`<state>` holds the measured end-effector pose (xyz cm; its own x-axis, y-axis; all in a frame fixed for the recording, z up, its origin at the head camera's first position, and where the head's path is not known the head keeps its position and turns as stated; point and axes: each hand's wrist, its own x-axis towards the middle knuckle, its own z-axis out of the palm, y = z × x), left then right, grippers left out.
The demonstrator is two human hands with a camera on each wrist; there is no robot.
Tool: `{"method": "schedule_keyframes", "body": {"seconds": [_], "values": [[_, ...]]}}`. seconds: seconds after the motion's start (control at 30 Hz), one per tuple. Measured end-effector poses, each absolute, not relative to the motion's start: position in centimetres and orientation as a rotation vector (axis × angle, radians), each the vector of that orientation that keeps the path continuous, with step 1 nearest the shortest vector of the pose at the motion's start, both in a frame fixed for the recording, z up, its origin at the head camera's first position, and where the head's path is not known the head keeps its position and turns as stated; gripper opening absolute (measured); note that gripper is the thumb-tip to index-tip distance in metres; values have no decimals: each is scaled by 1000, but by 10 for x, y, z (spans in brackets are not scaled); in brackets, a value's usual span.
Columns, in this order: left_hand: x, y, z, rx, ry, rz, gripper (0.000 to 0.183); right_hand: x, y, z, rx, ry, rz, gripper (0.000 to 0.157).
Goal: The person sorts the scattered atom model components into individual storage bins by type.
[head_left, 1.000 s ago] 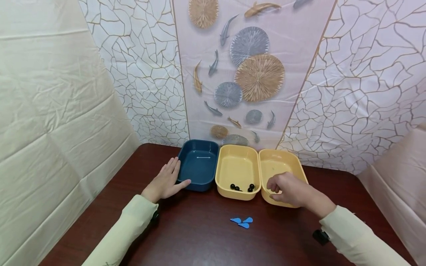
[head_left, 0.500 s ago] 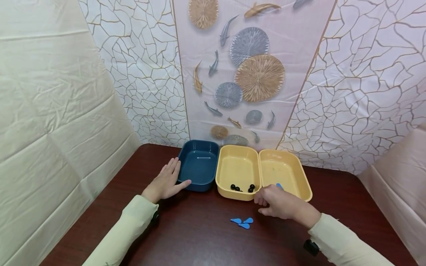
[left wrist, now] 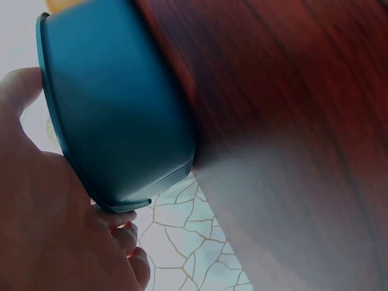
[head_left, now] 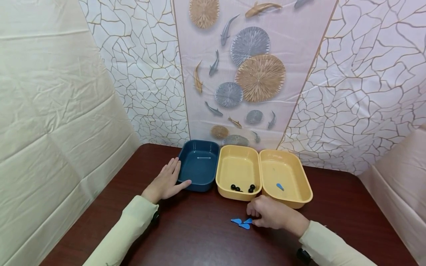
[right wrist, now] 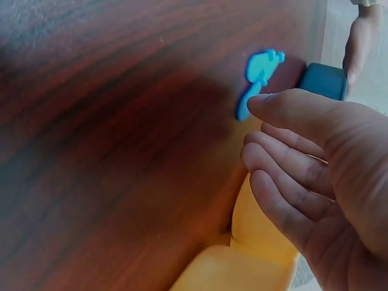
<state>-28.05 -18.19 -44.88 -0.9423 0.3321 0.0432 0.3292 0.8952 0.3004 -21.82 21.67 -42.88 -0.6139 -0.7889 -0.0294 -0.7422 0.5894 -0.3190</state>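
My left hand (head_left: 166, 181) rests with fingers extended along the near left side of a dark blue tray (head_left: 199, 170); in the left wrist view its thumb is at the tray's rim. My right hand (head_left: 271, 213) is low over the table, holding nothing, its fingers loosely bent. Its thumb tip reaches the nearest of several small blue drop-shaped pieces (head_left: 244, 226) lying in a cluster on the table. The right wrist view shows this blue cluster (right wrist: 264, 65) just beyond the thumb. One more blue drop-shaped piece (head_left: 280, 187) lies inside the right yellow tray (head_left: 289, 168).
A middle yellow tray (head_left: 237, 162) stands between the blue tray and the right yellow one, with several black balls (head_left: 233, 187) at its near end. All three trays form a row at the back of the dark wooden table (head_left: 193, 236), before a patterned cloth backdrop (head_left: 149, 74).
My right hand has moved from over the right yellow tray toward me and leftward, down to the blue pieces. A blue piece now shows in that tray. My left hand has stayed put.
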Motion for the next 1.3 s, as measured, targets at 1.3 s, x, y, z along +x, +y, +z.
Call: {"method": "schedule_keyframes", "body": {"seconds": [1.3], "values": [[-281, -182, -450, 525, 3035, 479, 103, -220, 216, -426, -1296, 2689, -374, 16]]}}
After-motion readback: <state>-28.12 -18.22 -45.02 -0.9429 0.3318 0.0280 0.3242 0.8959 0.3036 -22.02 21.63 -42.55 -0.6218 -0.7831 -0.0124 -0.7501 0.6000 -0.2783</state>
